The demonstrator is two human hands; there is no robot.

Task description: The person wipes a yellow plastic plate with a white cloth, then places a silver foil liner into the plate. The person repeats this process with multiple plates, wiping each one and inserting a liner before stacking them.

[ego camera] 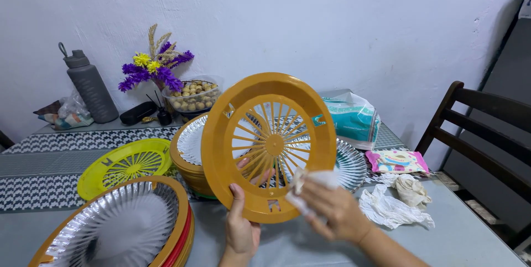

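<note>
My left hand (pixel 241 228) grips the lower rim of an orange slotted plastic plate holder (pixel 268 145) and holds it upright above the table. My right hand (pixel 332 209) presses a crumpled white wipe (pixel 312 181) against the holder's lower right rim. Behind the holder stands a stack of orange holders (pixel 188 162) topped with a silver foil plate. Another silver foil plate (pixel 351 164) lies behind my right hand.
A yellow holder (pixel 124 164) and a stack with a silver plate (pixel 119 225) lie at the left. Used wipes (pixel 395 209), a wipe packet (pixel 395 162), a plastic bag (pixel 354 117), a grey bottle (pixel 88 84), flowers (pixel 155 68), a nut bowl (pixel 193 95) and a wooden chair (pixel 481 128) surround the grey table (pixel 453 239).
</note>
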